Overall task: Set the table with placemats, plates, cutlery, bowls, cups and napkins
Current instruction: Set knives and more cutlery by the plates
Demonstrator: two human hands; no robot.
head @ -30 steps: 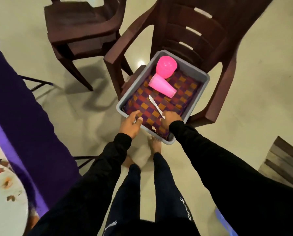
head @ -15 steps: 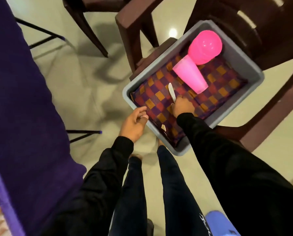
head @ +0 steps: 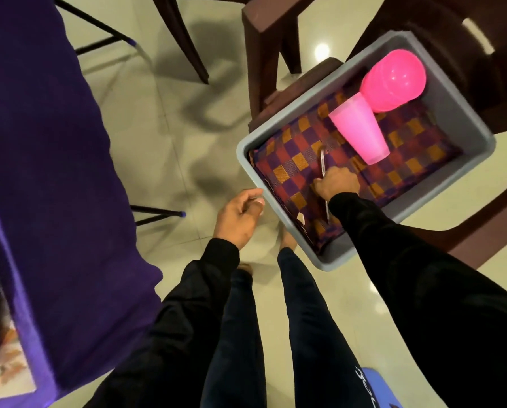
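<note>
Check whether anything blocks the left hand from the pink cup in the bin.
Partly. The left hand hovers outside the grey bin; the bin's near wall and the right hand, gripping cutlery, lie before the pink cup.

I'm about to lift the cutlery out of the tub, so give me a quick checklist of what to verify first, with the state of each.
1. Right hand grips the cutlery: ok, fingers curl round a silvery piece.
2. Which piece it is: cannot tell, the ends are blurred or hidden.
3. Left hand free to help: ok, it hangs loosely curled outside the tub and holds nothing.
4. Cup clear of the lift: ok, it lies on its side apart from the hand.
5. Bowl clear: ok, at the far end.
6. Tub steady on the chair: cannot tell, its near corner overhangs the seat.
</note>
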